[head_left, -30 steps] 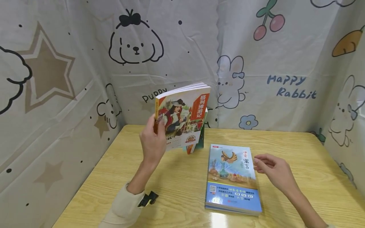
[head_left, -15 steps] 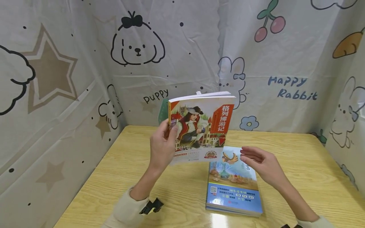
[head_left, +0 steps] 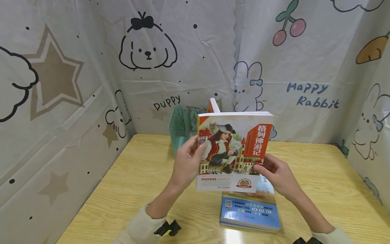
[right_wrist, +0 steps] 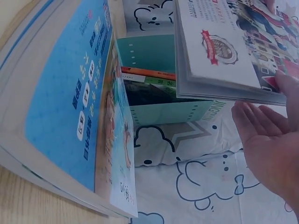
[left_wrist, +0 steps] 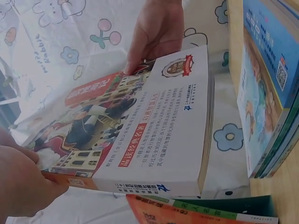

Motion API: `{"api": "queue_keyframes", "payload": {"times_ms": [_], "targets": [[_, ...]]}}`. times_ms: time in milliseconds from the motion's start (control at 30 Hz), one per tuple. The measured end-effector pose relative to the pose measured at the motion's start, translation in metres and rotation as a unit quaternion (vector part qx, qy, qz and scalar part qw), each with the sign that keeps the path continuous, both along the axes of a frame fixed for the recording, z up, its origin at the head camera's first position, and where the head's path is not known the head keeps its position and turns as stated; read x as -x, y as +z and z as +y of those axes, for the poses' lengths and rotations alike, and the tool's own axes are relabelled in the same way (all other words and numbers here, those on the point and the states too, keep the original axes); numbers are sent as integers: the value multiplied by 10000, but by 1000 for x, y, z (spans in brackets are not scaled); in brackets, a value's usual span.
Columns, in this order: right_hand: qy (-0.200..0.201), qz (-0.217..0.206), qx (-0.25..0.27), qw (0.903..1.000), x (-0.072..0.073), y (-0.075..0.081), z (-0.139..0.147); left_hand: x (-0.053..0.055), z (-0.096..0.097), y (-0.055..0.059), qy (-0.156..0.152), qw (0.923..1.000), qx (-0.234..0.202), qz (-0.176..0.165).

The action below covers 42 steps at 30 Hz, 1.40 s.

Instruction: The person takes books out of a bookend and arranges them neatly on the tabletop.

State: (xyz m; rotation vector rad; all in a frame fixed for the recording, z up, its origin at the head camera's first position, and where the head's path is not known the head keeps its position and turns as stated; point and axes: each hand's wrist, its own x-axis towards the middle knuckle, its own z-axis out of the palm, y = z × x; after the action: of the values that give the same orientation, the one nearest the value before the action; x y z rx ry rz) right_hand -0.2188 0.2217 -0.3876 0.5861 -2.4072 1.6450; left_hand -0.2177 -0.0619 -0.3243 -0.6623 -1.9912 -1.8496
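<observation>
We find the paperback (head_left: 233, 149) held up at the centre of the head view, front cover to the camera, its long axis running roughly up and down the frame. The left hand (head_left: 186, 166) grips it at the spine, on the cover's left edge; the right hand (head_left: 280, 174) pinches the opposite edge low down, thumb on the cover. Behind and to the left stands the green holder (head_left: 175, 130), with books in it, as the right wrist view confirms; in the head view the left hand is the nearer to it. Below the paperback, right of centre, the blue-covered stack (head_left: 250, 211) lies on the table (head_left: 131, 193); the right hand is nearer there. We judge this placing between holder and stack the governing relation. Both wrist views show paperback and stack apart.
</observation>
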Motion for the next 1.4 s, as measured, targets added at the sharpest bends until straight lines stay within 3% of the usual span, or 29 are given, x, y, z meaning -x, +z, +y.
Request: {"api": "queue_keyframes", "payload": {"times_ms": [233,500,867,1100,1300,1400], "targets": [[-51,80,142,9999,-1,-5,3,0,6,-6,-74,9998,16,-206],[220,-242,701,9970,-3,-9,6,2,11,-12,-317,9981,-3,-530],[-79,45,430,9990,-7,-13,21,13,16,-22,-273,9957,333,-817],[93,-373,908,9951,-12,-16,28,24,13,-28,-47,9937,781,-799],[412,-1020,1851,9765,-15,-21,40,35,4,-31,114,9961,737,-480],[290,-1288,1905,9728,-17,-24,44,38,1,-33,123,9960,693,-546]]}}
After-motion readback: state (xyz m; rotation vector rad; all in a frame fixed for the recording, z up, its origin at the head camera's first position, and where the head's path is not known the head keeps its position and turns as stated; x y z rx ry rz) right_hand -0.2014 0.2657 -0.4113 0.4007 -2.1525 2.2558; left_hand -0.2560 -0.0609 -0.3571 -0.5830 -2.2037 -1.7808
